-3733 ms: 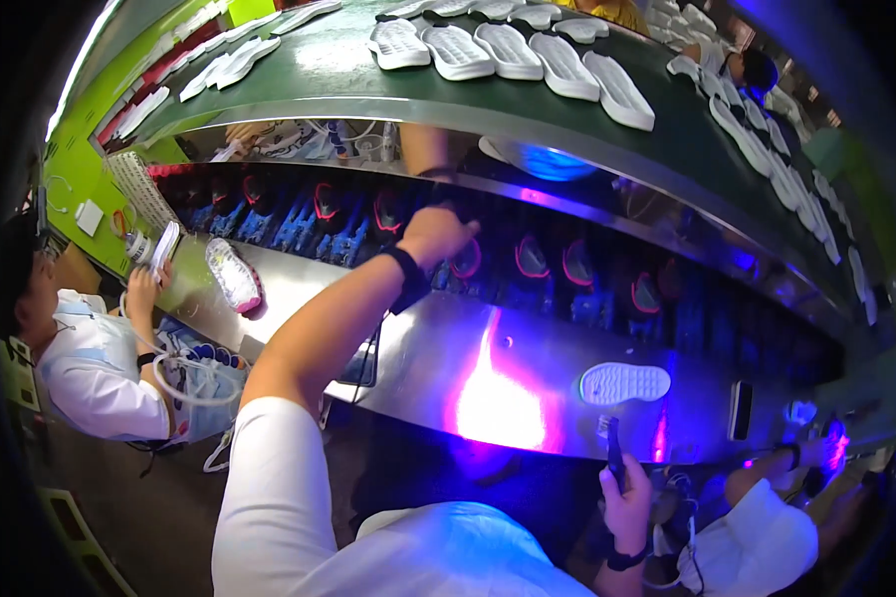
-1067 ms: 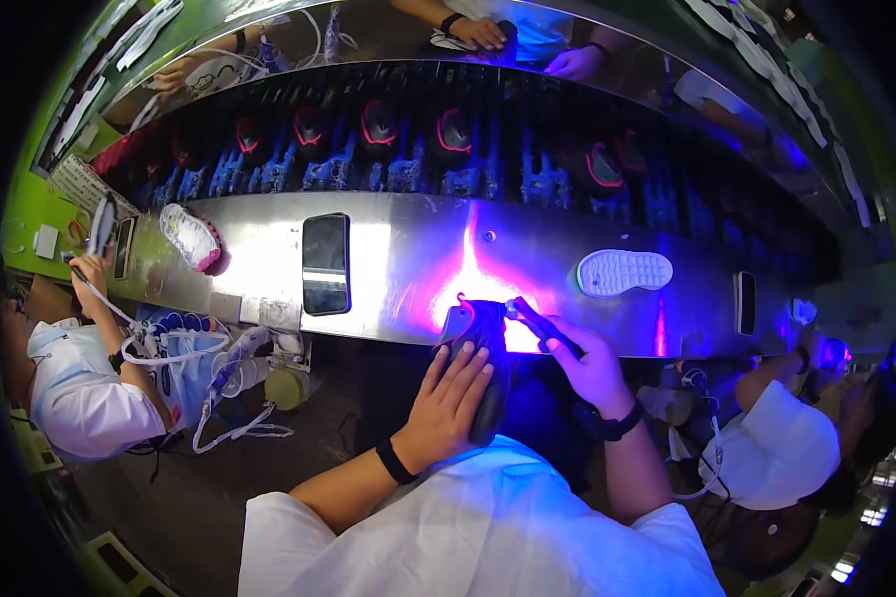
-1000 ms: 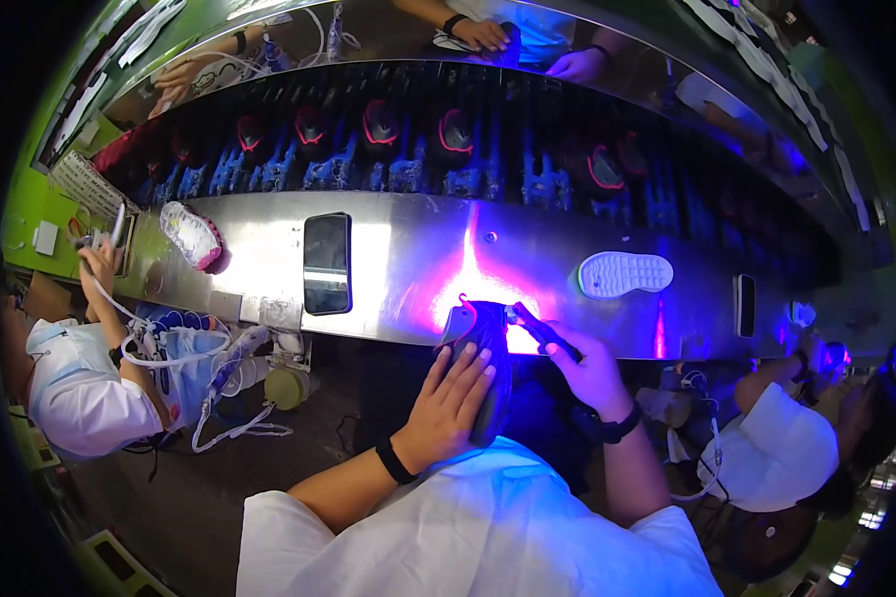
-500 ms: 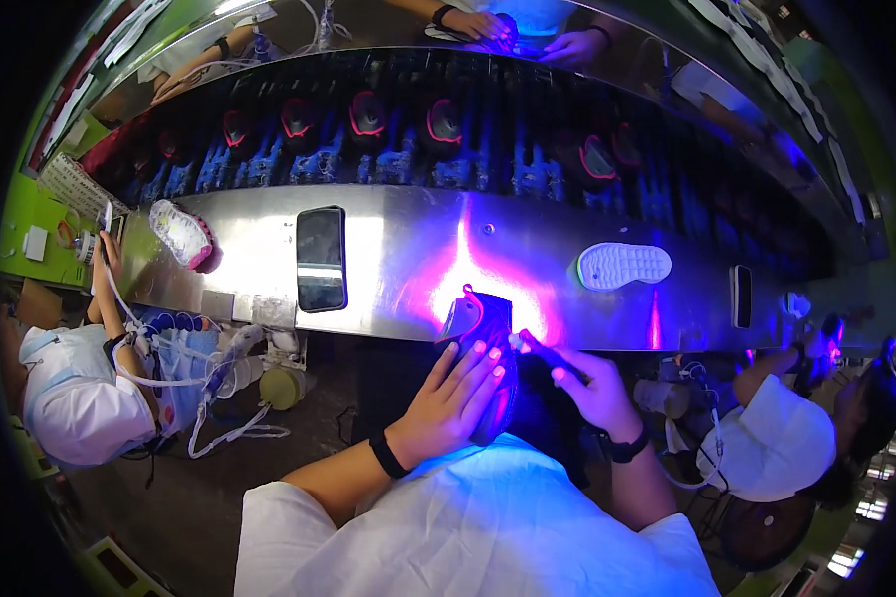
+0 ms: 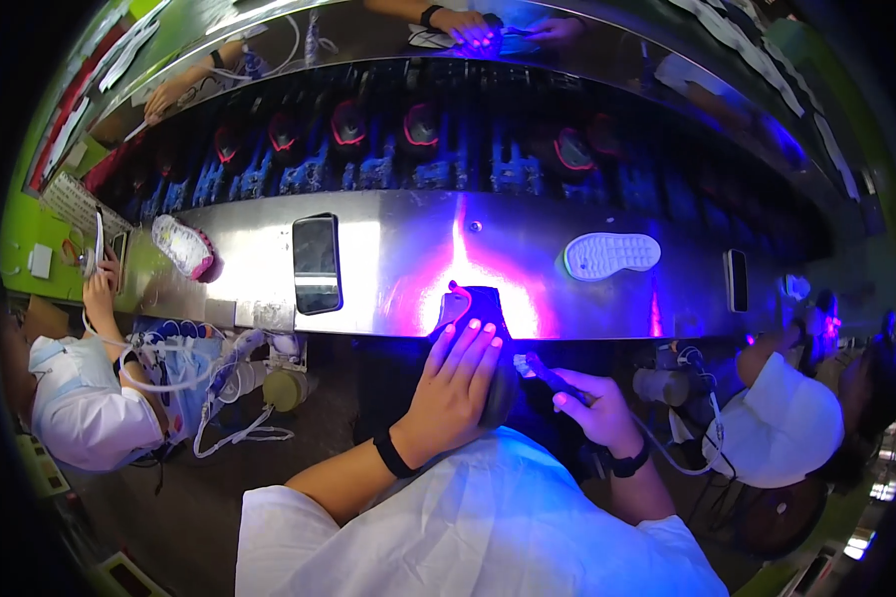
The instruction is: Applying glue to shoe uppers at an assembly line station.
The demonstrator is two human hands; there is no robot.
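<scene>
One left hand (image 5: pixel 456 386) covers the dark shoe upper (image 5: pixel 505 386) at the metal bench (image 5: pixel 398 234)'s near edge, its clasp impossible to tell, while the right hand (image 5: pixel 607 410) pinches a brush (image 5: pixel 550 375), whose bristles (image 5: pixel 526 365) could stray if the upper rolls.

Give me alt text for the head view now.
The left hand lies on a dark shoe; the right hand holds a brush beside it. Beyond, a white sole and a phone lie on a metal bench.

A metal workbench (image 5: pixel 388 234) spans the area — violet-pink glare (image 5: pixel 523 303) marks its front edge near centre. A reflective metal panel (image 5: pixel 607 52) runs behind it. Left side: bright green surface (image 5: pixel 22 231). Below: dark floor (image 5: pixel 209 512).
</scene>
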